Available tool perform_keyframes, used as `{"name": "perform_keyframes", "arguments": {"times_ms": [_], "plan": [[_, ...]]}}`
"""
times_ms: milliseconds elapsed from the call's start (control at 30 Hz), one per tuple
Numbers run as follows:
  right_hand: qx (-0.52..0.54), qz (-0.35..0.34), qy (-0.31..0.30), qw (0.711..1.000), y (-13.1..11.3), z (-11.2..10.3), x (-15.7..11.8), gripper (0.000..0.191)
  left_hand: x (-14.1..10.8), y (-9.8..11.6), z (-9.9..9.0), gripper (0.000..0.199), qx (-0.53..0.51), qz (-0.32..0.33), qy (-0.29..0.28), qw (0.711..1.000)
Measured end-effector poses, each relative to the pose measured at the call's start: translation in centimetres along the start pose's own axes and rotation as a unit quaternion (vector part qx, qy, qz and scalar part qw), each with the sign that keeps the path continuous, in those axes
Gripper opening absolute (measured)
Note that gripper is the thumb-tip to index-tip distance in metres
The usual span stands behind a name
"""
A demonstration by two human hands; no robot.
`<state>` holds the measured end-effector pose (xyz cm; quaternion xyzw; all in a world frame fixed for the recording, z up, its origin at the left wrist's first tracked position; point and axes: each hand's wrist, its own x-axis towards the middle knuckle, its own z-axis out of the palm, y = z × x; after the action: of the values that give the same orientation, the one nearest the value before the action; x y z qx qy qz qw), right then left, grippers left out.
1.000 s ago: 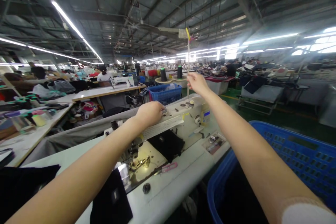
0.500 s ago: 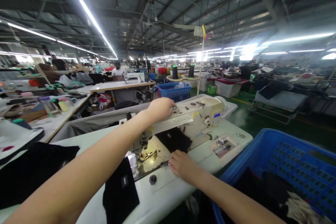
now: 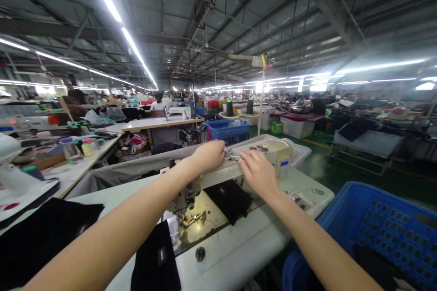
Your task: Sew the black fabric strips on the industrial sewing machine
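A pale sewing machine stands on a light green table. My left hand is on top of the machine head, its fingers closed on something I cannot make out. Close to its right, my right hand pinches a small metallic tool over the machine's top. A black fabric piece lies under the machine arm, right of the lit needle area. Another black piece with a small label hangs at the table's front edge.
Black cloth lies at the left. A blue basket with dark fabric stands at the right. Two dark thread cones and a thread stand rise behind the machine. A person sits farther back.
My right hand has moved up from the table beside the black fabric to the machine's top, near my left hand. The small tool now shows between the hands. The view has tilted slightly upward.
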<state>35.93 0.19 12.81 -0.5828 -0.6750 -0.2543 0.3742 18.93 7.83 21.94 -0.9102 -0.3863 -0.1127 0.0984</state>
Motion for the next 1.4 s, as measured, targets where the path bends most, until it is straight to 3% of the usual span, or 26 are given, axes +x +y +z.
{"name": "perform_keyframes", "arguments": {"times_ms": [267,400,500,600,733,1067,1200,1400], "plan": [[-0.032,0.013,-0.036,0.999,-0.8,0.6,1.9,0.025,0.0,0.5,-0.2,0.023,-0.002,-0.002,0.0,1.0],[-0.056,0.106,-0.017,0.993,1.9,-0.6,1.8,0.034,-0.4,0.2,-0.1,0.023,-0.01,-0.011,0.007,1.0],[-0.081,0.152,-0.039,0.984,4.7,-1.6,1.8,0.032,-0.7,0.2,0.1,0.029,-0.021,-0.009,0.02,1.0],[-0.091,0.121,-0.098,0.984,6.3,-2.3,2.1,0.024,-0.5,0.6,0.4,0.035,-0.023,0.004,0.03,0.999],[-0.106,0.058,-0.159,0.98,6.5,-2.6,3.0,0.024,0.2,1.3,0.7,0.034,-0.01,0.013,0.024,1.0],[-0.087,0.009,-0.184,0.979,7.1,-3.3,3.4,0.015,0.6,1.1,1.1,0.029,0.001,0.023,0.017,1.0],[-0.077,0.065,-0.167,0.981,7.2,-2.9,4.4,0.016,0.8,1.1,1.2,0.027,0.005,0.021,0.016,1.0],[-0.092,0.236,-0.135,0.958,9.5,-2.4,8.2,0.035,0.8,1.2,1.1,0.027,0.015,0.021,0.016,1.0]]}}
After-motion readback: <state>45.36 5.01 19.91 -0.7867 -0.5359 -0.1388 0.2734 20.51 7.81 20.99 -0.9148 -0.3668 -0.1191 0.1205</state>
